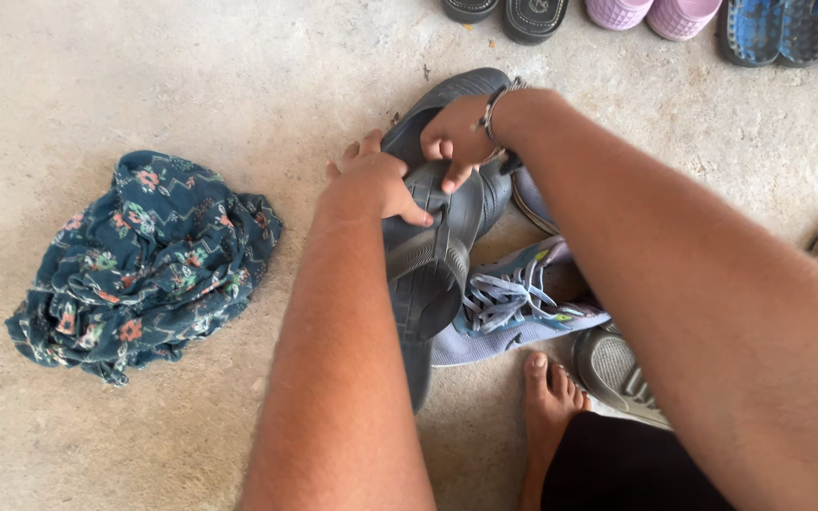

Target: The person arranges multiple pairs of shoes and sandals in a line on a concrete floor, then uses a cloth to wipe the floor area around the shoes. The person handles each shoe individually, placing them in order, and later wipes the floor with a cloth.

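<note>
A dark grey rubber sandal [433, 274] is held above the concrete floor in the middle of the view. My left hand [376, 180] grips its upper left edge. My right hand [459, 137], with a bracelet on the wrist, pinches the same sandal from the top right. A second dark grey sandal [447, 95] lies just behind, under my right hand. Beside them lies a grey-blue laced sneaker [513, 308], and another grey shoe [617, 374] sits partly hidden under my right forearm.
A crumpled dark blue floral cloth [139, 265] lies on the floor at the left. My bare foot [551, 397] rests near the sneaker. Along the top edge stand black sandals [504, 11], pink slippers [650, 13] and blue slippers [773, 28].
</note>
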